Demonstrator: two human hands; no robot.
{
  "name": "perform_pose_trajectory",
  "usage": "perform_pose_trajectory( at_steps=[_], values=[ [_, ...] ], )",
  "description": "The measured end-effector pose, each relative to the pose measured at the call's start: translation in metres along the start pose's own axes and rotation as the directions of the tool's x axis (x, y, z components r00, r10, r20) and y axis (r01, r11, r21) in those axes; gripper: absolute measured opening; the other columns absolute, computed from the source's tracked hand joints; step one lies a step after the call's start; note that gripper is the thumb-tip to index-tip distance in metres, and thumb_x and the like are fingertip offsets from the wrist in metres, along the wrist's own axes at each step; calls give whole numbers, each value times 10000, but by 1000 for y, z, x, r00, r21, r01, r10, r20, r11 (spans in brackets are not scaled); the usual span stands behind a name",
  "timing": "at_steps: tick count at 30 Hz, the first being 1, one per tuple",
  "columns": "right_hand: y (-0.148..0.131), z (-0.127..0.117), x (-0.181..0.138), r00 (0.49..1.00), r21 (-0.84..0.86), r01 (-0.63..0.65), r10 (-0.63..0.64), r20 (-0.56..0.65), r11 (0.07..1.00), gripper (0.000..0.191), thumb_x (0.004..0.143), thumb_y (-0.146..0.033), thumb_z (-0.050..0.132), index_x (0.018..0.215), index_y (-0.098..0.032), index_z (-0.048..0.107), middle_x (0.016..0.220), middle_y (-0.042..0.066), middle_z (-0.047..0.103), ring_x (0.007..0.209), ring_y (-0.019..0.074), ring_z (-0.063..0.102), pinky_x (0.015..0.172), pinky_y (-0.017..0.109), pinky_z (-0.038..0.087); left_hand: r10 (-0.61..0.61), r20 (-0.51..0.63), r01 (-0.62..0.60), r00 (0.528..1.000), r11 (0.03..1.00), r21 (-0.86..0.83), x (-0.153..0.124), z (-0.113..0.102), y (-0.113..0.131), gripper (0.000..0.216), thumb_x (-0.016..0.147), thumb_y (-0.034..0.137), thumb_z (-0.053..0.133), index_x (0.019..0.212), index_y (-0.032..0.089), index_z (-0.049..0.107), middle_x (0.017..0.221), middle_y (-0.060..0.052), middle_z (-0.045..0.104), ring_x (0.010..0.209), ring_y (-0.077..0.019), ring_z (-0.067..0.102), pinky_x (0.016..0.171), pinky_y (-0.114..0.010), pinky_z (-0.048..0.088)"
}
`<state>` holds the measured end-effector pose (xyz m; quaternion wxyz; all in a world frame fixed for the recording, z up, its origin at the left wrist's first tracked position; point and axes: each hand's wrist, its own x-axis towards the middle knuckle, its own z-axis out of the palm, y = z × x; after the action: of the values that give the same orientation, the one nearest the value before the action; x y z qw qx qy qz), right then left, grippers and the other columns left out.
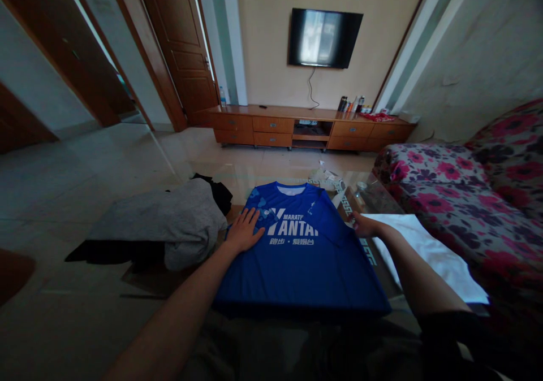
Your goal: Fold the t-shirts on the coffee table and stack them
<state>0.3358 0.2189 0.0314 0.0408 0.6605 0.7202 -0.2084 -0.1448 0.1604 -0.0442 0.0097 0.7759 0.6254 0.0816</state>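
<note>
A blue sports shirt (303, 262) with white lettering lies flat, front up, on a glass table (373, 200) before me. My left hand (245, 231) rests flat on the shirt's left shoulder area, fingers spread. My right hand (363, 225) is at the shirt's right edge near the sleeve, its fingers curled on the fabric; they are partly hidden.
A pile of grey and black clothes (169, 223) lies left of the shirt. A white cloth (428, 254) lies to the right, beside a floral sofa (479, 189). Crumpled bags (324, 178) sit beyond the shirt. A wooden TV cabinet (309, 126) and wall TV (324, 37) stand at the far wall.
</note>
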Motion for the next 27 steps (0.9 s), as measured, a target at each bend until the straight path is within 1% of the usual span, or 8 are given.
perform_pose_trajectory(
  at_steps=[3,7,11,14,18,21,24,27],
  values=[
    [2,6,-2,999,-23,22,-20,47,1000,547,662,-145,762,1178,-152,583,920,67,708,757,197,671,658,263,492,1,-6,-1,1000,1000,1,1,2,-1,775,982,659,304,1612,208,294,1681,-77,263,1564,-321,161,1248,-495,176],
    [6,5,-1,999,-102,39,-36,31,994,245,729,-158,684,973,-163,657,945,91,709,871,224,668,718,270,466,9,-19,-9,1000,1000,6,1,4,-2,778,985,661,296,1611,199,296,1682,-85,258,1561,-325,172,1246,-494,179],
    [13,1,-1,999,-164,25,-19,36,986,135,769,-172,650,883,-162,721,936,127,734,911,270,696,771,309,478,17,-26,-17,1000,1000,8,1,5,-2,776,988,659,292,1611,197,295,1682,-93,257,1558,-324,184,1243,-493,182],
    [17,3,3,1000,-183,-9,11,10,983,215,864,-246,585,955,-146,751,1024,174,743,1000,302,703,830,335,492,19,-26,-18,999,1000,11,1,6,-3,774,988,658,288,1611,198,297,1685,-92,249,1559,-323,180,1243,-496,184],
    [15,11,13,997,-182,-73,67,-44,981,452,1005,-409,410,1234,-116,666,1215,222,696,1122,314,676,896,374,501,17,-22,-16,1000,1000,19,1,6,-2,778,987,658,282,1611,194,299,1684,-90,253,1558,-326,182,1245,-495,182],
    [13,19,16,994,-190,-112,108,-33,975,493,1006,-500,424,1199,-124,677,1210,227,697,1123,323,678,912,397,505,8,-16,-8,1000,1000,20,2,5,-1,778,984,657,291,1610,196,302,1686,-85,249,1560,-322,176,1247,-490,178],
    [13,23,12,991,-198,-136,134,-22,971,440,1005,-486,450,1127,-151,709,1189,211,707,1123,317,682,928,414,505,1,-6,-1,1000,1000,12,1,3,-1,782,981,659,295,1607,192,307,1685,-85,250,1564,-318,162,1250,-486,170],
    [13,20,7,984,-206,-180,174,-49,962,457,997,-509,460,1124,-149,711,1191,222,700,1115,346,681,917,475,512,-2,20,2,1000,1000,-7,2,0,0,789,977,666,303,1611,198,290,1688,-82,245,1565,-317,153,1247,-493,172]
  ],
)
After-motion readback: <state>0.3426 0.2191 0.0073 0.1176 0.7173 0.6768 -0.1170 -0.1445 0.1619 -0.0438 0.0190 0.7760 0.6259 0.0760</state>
